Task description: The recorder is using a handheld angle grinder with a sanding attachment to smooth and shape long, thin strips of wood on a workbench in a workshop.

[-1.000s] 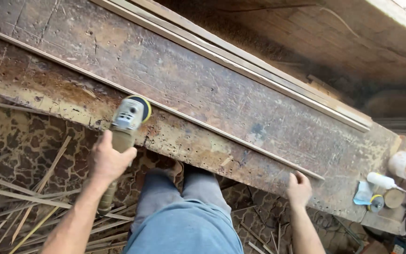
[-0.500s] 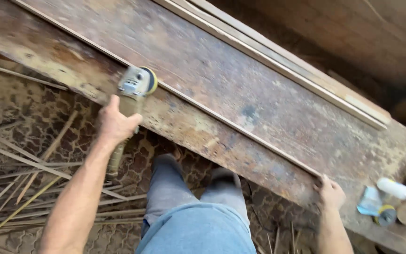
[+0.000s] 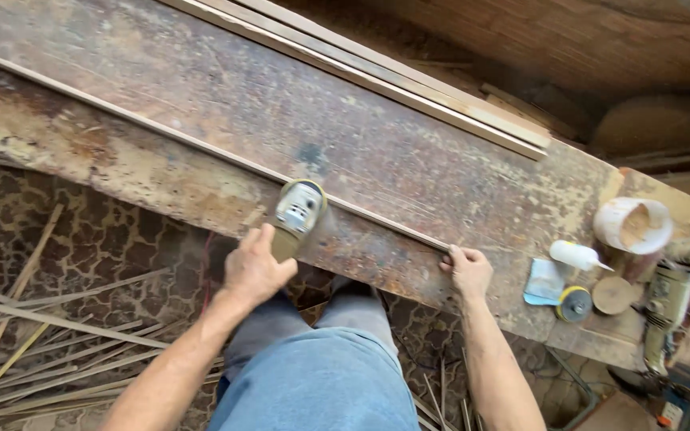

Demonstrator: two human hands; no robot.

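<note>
My left hand (image 3: 255, 268) grips the body of a small angle grinder (image 3: 297, 209), whose head rests against a long thin wooden strip (image 3: 201, 148). The strip lies diagonally along a worn, stained workbench (image 3: 201, 88). My right hand (image 3: 468, 270) holds the strip's near end at the bench's front edge, fingers curled over it. My legs in blue jeans stand below the bench between the two arms.
More thin wooden slats (image 3: 377, 68) lie along the bench's far side. At the right end stand a white cup (image 3: 632, 225), a white bottle (image 3: 576, 256), a round disc (image 3: 575, 303) and another power tool (image 3: 664, 307). Loose strips (image 3: 33, 335) litter the patterned floor at left.
The grinder and my left hand have travelled along the strip toward my right hand, which stays on the strip's end. The view has shifted right, showing more of the bench's right end.
</note>
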